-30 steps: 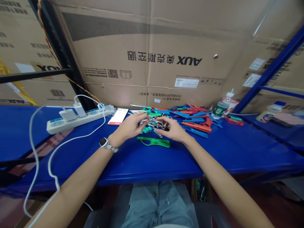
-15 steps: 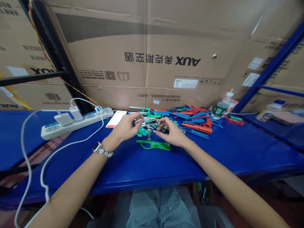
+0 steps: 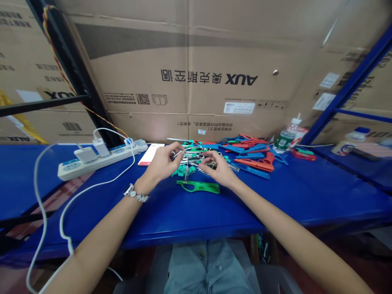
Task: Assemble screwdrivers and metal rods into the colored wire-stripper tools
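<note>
My left hand (image 3: 165, 161) is closed around a thin silvery metal rod (image 3: 177, 154), held between thumb and fingers. To its right, my right hand (image 3: 219, 169) has thumb and index finger bent together in a pinch; what lies between the tips is too small to make out. A small clear cylindrical part (image 3: 186, 174) shows between the hands, just above the green plastic lighter shell (image 3: 202, 187) lying on the table. Behind the hands lies a pile of thin metal and wire parts (image 3: 197, 155), with small teal-green plastic pieces (image 3: 183, 170) in front.
Blue lighter shells (image 3: 252, 171) and red and orange ones (image 3: 255, 164) are heaped on the right of the blue table (image 3: 196, 220). Further right stands a water bottle (image 3: 284, 139). A power strip (image 3: 101, 161) with white cables lies left, beside a white card (image 3: 151, 154). Cardboard (image 3: 208, 41) rises behind.
The small clear part has shifted left, towards my left hand. My right hand's fingertips have come a little closer together and moved slightly left. The view has tilted slightly.
</note>
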Available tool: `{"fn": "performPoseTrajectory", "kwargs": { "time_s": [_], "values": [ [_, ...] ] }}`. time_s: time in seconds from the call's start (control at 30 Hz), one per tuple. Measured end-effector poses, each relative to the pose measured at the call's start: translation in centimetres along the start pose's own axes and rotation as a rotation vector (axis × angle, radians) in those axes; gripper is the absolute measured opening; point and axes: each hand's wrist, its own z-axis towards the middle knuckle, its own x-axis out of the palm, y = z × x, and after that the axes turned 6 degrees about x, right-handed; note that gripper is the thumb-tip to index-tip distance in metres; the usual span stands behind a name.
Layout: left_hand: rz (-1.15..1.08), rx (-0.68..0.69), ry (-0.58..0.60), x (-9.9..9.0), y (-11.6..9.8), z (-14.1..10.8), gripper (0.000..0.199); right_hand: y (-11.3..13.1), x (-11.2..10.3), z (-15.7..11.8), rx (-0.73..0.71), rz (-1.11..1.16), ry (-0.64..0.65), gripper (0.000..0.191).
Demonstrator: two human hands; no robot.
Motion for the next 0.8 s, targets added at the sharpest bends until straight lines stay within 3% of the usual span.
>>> {"fn": "performPoseTrajectory", "kwargs": {
  "time_s": [0.2,0.33,0.4,0.5,0.57,0.63,0.7,0.8],
  "values": [
    [-0.022,0.014,-0.047,1.0,-1.2,0.1,0.015,1.3,2.2,0.1,0.082,-0.316,0.037,0.042],
    [-0.023,0.035,-0.058,1.2,-1.3,0.1,0.014,1.4,2.2,0.5,-0.007,-0.225,0.083,0.016],
    [0.027,0.046,-0.045,0.8,-0.9,0.1,0.014,1.6,1.4,0.1,-0.031,-0.087,0.149,0.013],
    [0.13,0.1,0.098,-0.2,-0.4,0.1,0.012,2.6,-0.9,-0.8,0.037,0.064,0.282,0.018],
    [0.123,0.151,0.258,-0.8,-0.1,0.0,0.012,3.7,-2.8,-1.0,0.03,-0.056,0.244,0.018],
    [0.06,0.179,0.369,-1.1,0.1,-0.2,0.013,4.5,-4.3,-0.6,-0.079,-0.307,0.196,0.014],
    [-0.009,0.166,0.397,-1.0,0.1,-0.3,0.014,4.7,-5.1,0.2,-0.187,-0.479,0.207,0.013],
    [-0.115,0.108,0.386,-0.9,0.1,-0.3,0.016,3.8,-4.6,1.0,-0.192,-0.443,0.271,0.016]
  ]
}}
